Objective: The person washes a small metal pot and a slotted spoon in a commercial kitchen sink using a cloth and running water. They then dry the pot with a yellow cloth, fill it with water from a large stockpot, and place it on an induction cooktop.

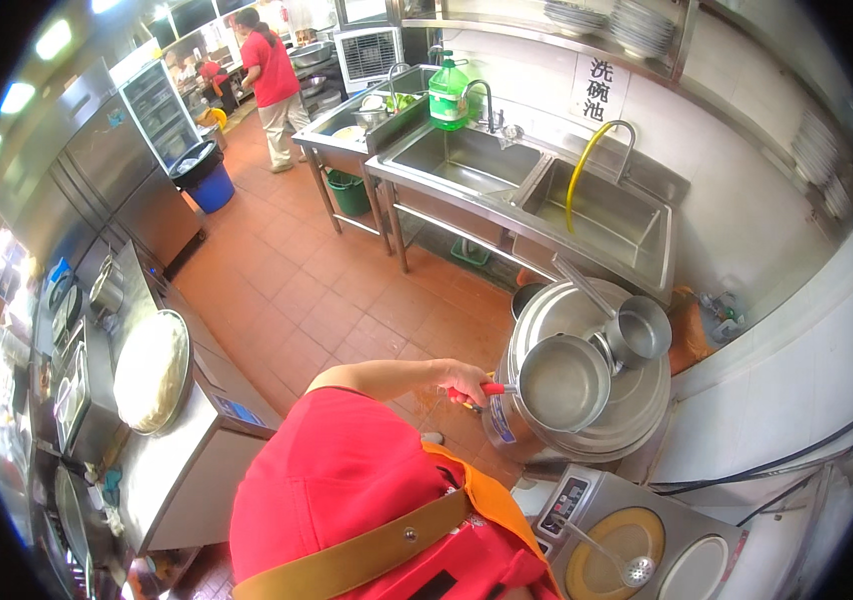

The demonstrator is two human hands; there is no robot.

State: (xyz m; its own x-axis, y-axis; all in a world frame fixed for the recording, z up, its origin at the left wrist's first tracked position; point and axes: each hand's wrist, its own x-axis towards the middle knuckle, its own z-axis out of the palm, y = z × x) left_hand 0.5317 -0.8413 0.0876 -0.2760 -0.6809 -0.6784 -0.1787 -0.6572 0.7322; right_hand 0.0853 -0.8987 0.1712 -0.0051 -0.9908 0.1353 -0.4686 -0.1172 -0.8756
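My left hand (469, 384) reaches out at the centre and is closed around the red handle (498, 389) of a round metal saucepan (563, 382). The saucepan is over the wide metal lid (633, 420) of a large pot; whether it touches the lid cannot be told. Just beyond it, a deep metal ladle (640, 330) with a long handle lies on the same lid. My right hand is out of view.
An induction cooker (580, 495) with a slotted spoon (633, 570) stands lower right. Steel sinks (471, 161) line the wall. On the left is a counter (171, 450) with a large covered round container (153, 371). A person (269, 71) stands farther back near a blue bin (210, 187).
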